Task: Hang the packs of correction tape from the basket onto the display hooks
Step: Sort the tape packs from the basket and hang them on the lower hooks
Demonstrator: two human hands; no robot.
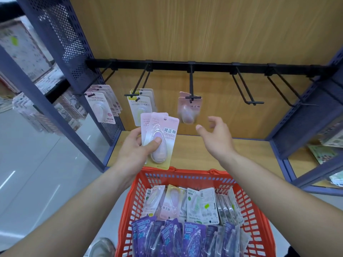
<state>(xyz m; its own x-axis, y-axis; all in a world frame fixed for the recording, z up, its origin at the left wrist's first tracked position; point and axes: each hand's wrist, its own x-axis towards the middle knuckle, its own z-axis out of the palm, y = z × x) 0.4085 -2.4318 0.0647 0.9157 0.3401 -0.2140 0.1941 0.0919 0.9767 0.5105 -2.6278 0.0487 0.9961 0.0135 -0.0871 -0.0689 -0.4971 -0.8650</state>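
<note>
Along the black rail point(204, 66), three wire hooks point(141, 79) already carry glossy blister packs, the middle pack point(187, 108) blurred; two bare hooks point(245, 85) wait to the right. The left hand point(137, 145) grips a small fan of pink card-backed packs point(163, 134), thumb across the clear teardrop bubble. The right hand point(217, 134) hovers spread and empty just below the middle pack. Beneath, the orange lattice basket point(185, 170) holds many more packs point(194, 204), pastel and purple, so most of the hanging looks undone.

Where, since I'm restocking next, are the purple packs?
Head view, bottom centre: the purple packs fill the near end of the red basket, in front of the pastel packs.
</note>
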